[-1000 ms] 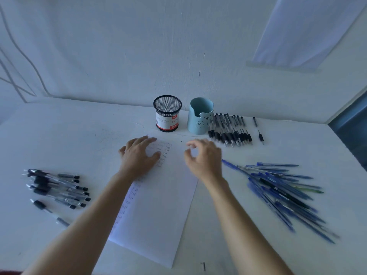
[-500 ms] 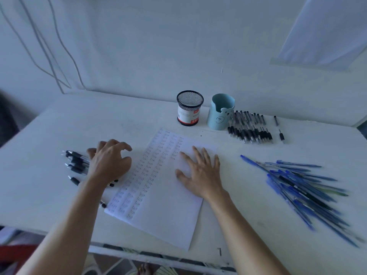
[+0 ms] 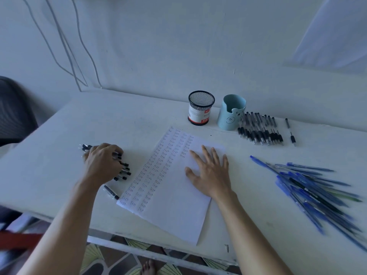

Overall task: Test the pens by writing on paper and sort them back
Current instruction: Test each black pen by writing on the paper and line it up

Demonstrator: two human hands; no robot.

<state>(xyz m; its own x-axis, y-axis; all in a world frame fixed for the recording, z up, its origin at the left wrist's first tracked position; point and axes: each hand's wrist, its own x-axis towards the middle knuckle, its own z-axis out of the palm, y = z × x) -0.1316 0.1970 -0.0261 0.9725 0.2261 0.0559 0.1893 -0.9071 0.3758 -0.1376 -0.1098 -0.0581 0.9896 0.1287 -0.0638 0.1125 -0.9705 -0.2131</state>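
Note:
A white sheet of paper [image 3: 174, 197] lies on the white table, its left half filled with rows of the written word "test". My right hand [image 3: 210, 171] lies flat on the sheet with fingers spread. My left hand [image 3: 103, 163] is curled over a bundle of black pens [image 3: 123, 170] left of the paper and grips them; their tips stick out on both sides. One black pen [image 3: 111, 192] lies apart by the paper's left edge.
At the back stand a black mesh cup [image 3: 201, 108] and a light blue cup [image 3: 231, 112]. A row of black pens [image 3: 260, 129] lies beside the blue cup. A heap of blue pens [image 3: 313, 191] covers the right side. The table's front edge [image 3: 158, 249] is near.
My left hand left the paper, moved left to the black pens and closed around them. My right hand spread flat on the paper. The view swung left and down.

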